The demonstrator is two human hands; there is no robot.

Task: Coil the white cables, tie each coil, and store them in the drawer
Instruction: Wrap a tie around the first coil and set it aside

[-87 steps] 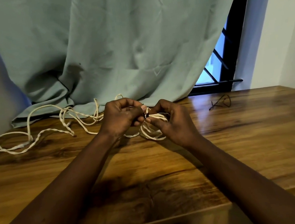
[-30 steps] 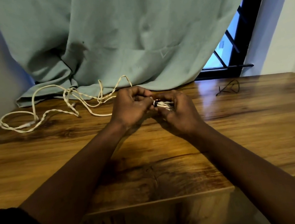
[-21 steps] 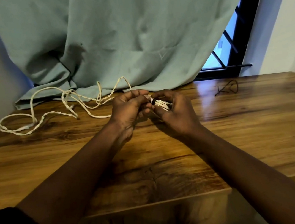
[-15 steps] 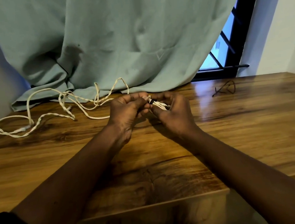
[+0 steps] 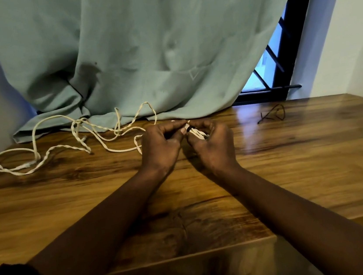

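A small coil of white cable [image 5: 197, 133] sits pinched between both hands above the middle of the wooden table [image 5: 294, 169]. A thin black tie [image 5: 188, 129] wraps the coil where the fingertips meet. My left hand [image 5: 161, 145] grips the coil's left end and the tie. My right hand [image 5: 213, 143] closes around the coil's right part, hiding most of it. A long loose white cable [image 5: 63, 147], partly twisted, sprawls across the table's back left and runs up to my left hand.
A second black tie [image 5: 272, 114] lies on the table at the back right. A green curtain [image 5: 142, 50] hangs behind and drapes onto the table's rear edge. A dark window frame [image 5: 281, 68] shows at the right. The table's front edge [image 5: 190, 256] is near my forearms.
The open loops seen 2.9 s ago are now squeezed into a tight bundle with the black tie around it. Both hands have stayed together, fingers shifting slightly.
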